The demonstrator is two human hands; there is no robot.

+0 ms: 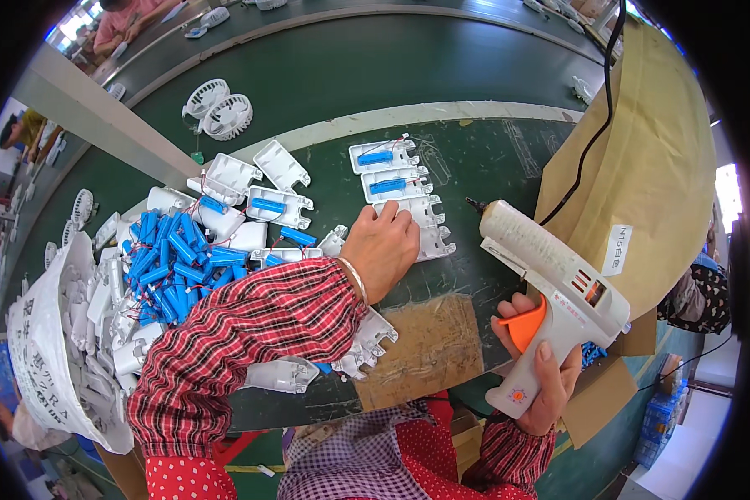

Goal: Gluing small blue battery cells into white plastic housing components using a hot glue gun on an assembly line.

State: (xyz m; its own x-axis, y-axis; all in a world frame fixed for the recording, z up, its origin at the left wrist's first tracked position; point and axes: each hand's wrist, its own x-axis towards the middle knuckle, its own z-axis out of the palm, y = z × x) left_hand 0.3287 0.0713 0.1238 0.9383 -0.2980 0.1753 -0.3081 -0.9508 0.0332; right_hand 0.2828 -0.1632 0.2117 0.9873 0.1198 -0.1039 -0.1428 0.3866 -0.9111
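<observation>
My left hand point(383, 246) lies flat on an empty white plastic housing point(429, 225), fingers spread and pressing — not gripping. Two more housings point(383, 156) lie just beyond, each with a blue battery point(377, 157). My right hand point(542, 367) wraps the white glue gun point(550, 279) — finger on its orange trigger point(525, 325), nozzle pointing left toward the housings.

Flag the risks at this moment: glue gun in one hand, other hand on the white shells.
1. The white glue gun in the right hand points its nozzle toward the left hand, which rests on an empty white plastic shell: a burn may follow.
2. Its black cord trails over the brown cardboard and might snag.
</observation>
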